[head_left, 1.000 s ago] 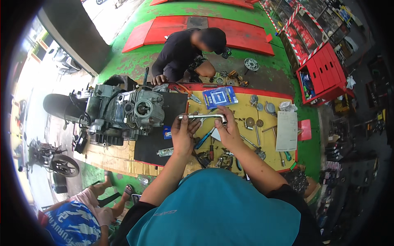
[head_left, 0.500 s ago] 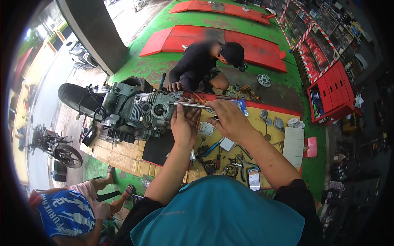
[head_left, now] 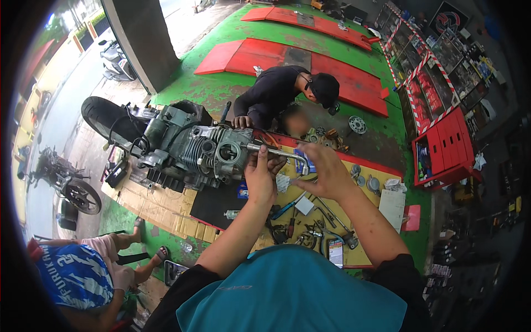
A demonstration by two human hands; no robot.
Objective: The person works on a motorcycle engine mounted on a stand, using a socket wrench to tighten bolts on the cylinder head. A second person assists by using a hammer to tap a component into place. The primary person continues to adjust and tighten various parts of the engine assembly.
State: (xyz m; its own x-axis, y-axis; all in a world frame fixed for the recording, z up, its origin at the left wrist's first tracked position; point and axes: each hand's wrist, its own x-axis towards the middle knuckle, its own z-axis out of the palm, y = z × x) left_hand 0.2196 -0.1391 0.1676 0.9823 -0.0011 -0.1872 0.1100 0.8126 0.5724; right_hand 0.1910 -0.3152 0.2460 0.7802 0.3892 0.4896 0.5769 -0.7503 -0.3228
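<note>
My left hand (head_left: 260,178) is closed around the shaft of a chrome L-shaped socket wrench (head_left: 290,154). The wrench's socket end meets the right side of a grey engine (head_left: 191,150); whether it sits on a bolt is hidden. Its bent end points toward my right hand (head_left: 329,172), which is open with fingers apart, just beside the bend and seemingly not gripping it. The engine lies on its side, with cooling fins and a round opening facing up and a wheel attached at its far left.
Pliers, a screwdriver (head_left: 290,227), a phone-like white card (head_left: 336,252) and several loose parts lie on the cardboard-covered table (head_left: 160,213). Across it crouches a co-worker (head_left: 271,91), one hand on the engine's edge. Another person (head_left: 83,271) sits at lower left. A red tool cabinet (head_left: 445,146) stands right.
My right hand has let go of the wrench and opened. The wrench's bent end now shows, turned toward me. The co-worker leans lower, and my view has shifted slightly.
</note>
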